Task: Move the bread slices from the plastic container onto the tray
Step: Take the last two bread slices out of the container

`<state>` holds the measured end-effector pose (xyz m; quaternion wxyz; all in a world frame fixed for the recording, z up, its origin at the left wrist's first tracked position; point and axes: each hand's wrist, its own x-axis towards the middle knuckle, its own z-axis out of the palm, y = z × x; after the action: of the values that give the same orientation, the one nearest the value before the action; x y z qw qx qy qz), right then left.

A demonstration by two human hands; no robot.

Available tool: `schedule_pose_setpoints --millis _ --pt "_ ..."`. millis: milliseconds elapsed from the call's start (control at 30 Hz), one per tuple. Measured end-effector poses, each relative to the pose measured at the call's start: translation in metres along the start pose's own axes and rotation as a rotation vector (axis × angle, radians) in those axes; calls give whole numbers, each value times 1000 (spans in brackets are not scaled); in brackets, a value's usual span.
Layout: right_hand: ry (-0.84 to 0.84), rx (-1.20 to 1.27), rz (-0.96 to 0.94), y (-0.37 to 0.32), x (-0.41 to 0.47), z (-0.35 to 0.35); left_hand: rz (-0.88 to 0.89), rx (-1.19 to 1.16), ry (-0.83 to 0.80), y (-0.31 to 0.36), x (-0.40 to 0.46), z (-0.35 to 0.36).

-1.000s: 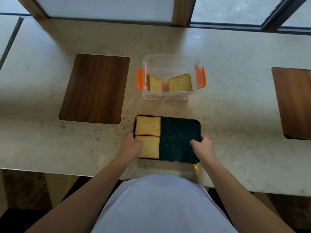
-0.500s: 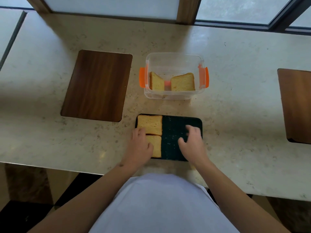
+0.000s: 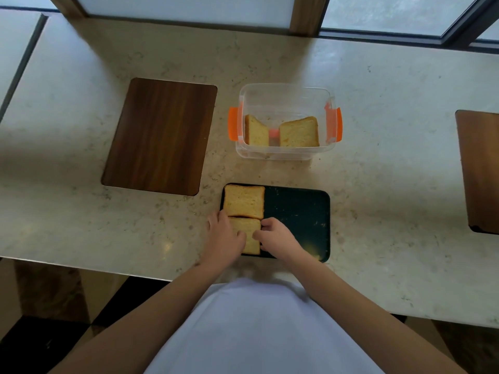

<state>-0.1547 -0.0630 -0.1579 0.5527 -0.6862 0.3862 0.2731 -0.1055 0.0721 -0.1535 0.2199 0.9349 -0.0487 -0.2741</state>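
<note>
Bread slices are split between two places: two lie flat on the left half of the dark tray (image 3: 297, 211), the far slice (image 3: 244, 201) and the near slice (image 3: 249, 233) butted edge to edge, and two more, a left slice (image 3: 255, 130) and a right slice (image 3: 298, 132), lean on edge inside the clear plastic container (image 3: 286, 98) just beyond the tray. So I judge the job half done.

Both hands are on the near slice. The left hand (image 3: 224, 238) covers its left side with fingers spread loosely, and the right hand (image 3: 275, 237) has its fingertips curled against the right edge. Neither is clamped around the bread; they look to be nudging it square.

The risk, as I see it, is pressure. Soft bread squeezed from both sides could buckle or tear, and a push toward the far side would shove the neighbouring slice off line or over the tray's rim. The tray sits close to the near edge of the stone counter (image 3: 391, 130), so a hard nudge toward the body might slide it off. Later, reaching into the container, a hand could catch its orange clips (image 3: 232, 122) and drag the light tub.
</note>
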Motion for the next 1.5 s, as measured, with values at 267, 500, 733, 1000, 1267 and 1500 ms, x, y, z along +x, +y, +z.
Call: schedule_pose_setpoints --millis 267,500,733,1000,1267,1500 --pt "42 67 -26 -16 8 -11 398 238 73 4 0 -1" --pt "-7 21 -11 -20 8 -18 422 361 -50 20 2 -5" --pt "517 -221 -577 -99 -8 -106 786 120 448 132 49 -88" --pt "318 -1272 -410 -193 61 -159 559 1013 -27 226 144 -111" --pt "175 -1464 -301 -212 100 -173 456 1086 -159 232 183 -81" --pt "123 -1404 -276 -214 121 -169 342 1185 -287 233 192 -74"
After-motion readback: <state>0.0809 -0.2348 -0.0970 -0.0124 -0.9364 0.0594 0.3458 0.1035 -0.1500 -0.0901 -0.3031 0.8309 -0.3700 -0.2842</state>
